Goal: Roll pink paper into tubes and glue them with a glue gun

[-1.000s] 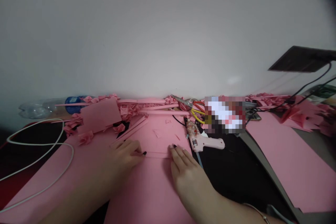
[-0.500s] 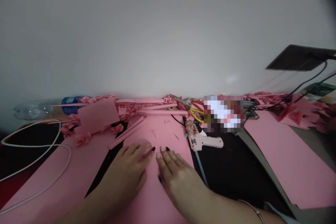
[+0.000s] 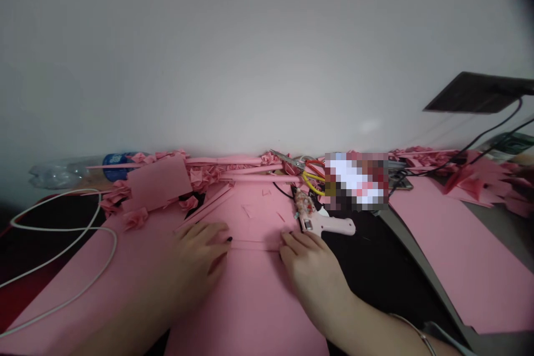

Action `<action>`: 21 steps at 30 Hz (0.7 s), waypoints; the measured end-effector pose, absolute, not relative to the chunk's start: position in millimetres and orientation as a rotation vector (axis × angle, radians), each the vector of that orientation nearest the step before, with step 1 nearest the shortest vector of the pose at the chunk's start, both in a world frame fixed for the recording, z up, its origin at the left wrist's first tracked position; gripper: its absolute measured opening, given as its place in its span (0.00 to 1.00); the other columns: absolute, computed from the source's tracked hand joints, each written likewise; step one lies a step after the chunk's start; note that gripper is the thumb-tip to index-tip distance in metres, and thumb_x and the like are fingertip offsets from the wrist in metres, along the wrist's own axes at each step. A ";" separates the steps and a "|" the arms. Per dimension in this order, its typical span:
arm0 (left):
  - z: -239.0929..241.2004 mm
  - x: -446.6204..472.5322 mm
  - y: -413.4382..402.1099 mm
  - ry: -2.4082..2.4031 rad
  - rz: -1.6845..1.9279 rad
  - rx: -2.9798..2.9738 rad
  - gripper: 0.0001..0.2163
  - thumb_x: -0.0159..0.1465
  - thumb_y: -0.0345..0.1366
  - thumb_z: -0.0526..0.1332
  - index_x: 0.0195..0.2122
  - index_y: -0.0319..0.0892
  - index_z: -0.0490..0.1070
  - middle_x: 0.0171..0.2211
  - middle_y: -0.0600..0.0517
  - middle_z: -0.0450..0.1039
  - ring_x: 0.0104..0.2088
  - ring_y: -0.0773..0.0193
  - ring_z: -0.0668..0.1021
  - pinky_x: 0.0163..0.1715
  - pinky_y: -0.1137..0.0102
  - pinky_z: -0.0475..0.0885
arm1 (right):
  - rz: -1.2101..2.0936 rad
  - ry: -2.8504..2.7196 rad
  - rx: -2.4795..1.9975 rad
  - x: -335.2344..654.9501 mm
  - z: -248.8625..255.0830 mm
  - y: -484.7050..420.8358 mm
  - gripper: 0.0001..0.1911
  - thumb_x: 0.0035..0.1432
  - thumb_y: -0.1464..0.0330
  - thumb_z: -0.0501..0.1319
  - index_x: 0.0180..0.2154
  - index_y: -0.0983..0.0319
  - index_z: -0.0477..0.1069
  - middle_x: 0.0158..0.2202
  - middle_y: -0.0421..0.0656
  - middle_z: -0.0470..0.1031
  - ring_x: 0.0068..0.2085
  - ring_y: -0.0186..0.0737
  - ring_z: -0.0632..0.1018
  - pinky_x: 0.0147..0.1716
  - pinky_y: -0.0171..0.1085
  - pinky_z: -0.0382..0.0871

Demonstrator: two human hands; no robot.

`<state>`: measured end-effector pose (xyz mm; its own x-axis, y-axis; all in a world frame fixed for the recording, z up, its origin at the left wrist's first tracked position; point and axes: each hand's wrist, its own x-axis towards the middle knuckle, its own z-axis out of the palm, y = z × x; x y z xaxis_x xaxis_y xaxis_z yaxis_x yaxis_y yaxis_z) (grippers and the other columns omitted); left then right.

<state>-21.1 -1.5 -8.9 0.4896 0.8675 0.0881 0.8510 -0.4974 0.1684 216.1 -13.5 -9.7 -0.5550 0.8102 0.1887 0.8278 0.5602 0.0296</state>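
Note:
A large pink paper sheet (image 3: 254,295) lies in front of me with a folded crease across its far edge. My left hand (image 3: 200,256) rests palm down on the sheet at the left end of the crease, fingers stretched out flat. My right hand (image 3: 311,270) lies flat at the right end of the crease, fingers spread and pressing on the paper. Neither hand holds anything. A pink glue gun (image 3: 323,222) lies just beyond my right fingertips.
Rolled pink paper sticks (image 3: 246,169) and folded pink paper flowers (image 3: 136,217) line the wall. A plastic bottle (image 3: 79,169) lies at far left, a white cable (image 3: 62,233) loops near it. Scissors (image 3: 292,161) and more pink sheets (image 3: 454,250) are at the right.
Half a second ago both hands were close together at the middle of the crease. They have slid apart along it, the left going left and the right going right.

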 end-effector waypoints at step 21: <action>-5.5 -25.7 8.5 1.251 0.257 2.568 0.18 0.59 0.21 0.47 0.39 0.44 0.72 0.38 0.50 0.75 0.38 0.58 0.76 0.40 0.66 0.69 | 0.277 -2.440 -1.338 224.7 -7.9 7.0 0.16 0.59 0.80 0.50 0.44 0.65 0.70 0.40 0.49 0.74 0.43 0.42 0.74 0.44 0.41 0.70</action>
